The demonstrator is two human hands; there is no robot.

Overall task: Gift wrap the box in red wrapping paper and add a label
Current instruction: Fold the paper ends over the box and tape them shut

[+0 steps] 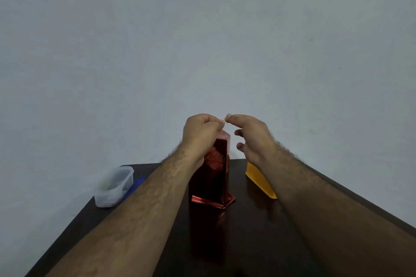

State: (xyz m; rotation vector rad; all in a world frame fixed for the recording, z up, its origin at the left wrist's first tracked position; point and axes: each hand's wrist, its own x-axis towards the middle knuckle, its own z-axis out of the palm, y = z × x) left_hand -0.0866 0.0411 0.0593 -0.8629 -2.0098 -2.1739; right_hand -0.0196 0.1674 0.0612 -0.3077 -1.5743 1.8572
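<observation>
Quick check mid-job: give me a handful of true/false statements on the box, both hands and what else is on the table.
1. The red-wrapped box stands upright on the dark table. True.
2. The left hand grips the box's top. True.
3. The right hand holds scissors. False: it holds nothing, fingers relaxed beside the box.
4. The orange object lies left of the box. False: it lies to the right.
5. A translucent plastic container sits at the table's left edge. True.

Translucent tub point(113, 186), blue pen point(133, 185), yellow object point(261, 181) on dark table point(258, 231)
</observation>
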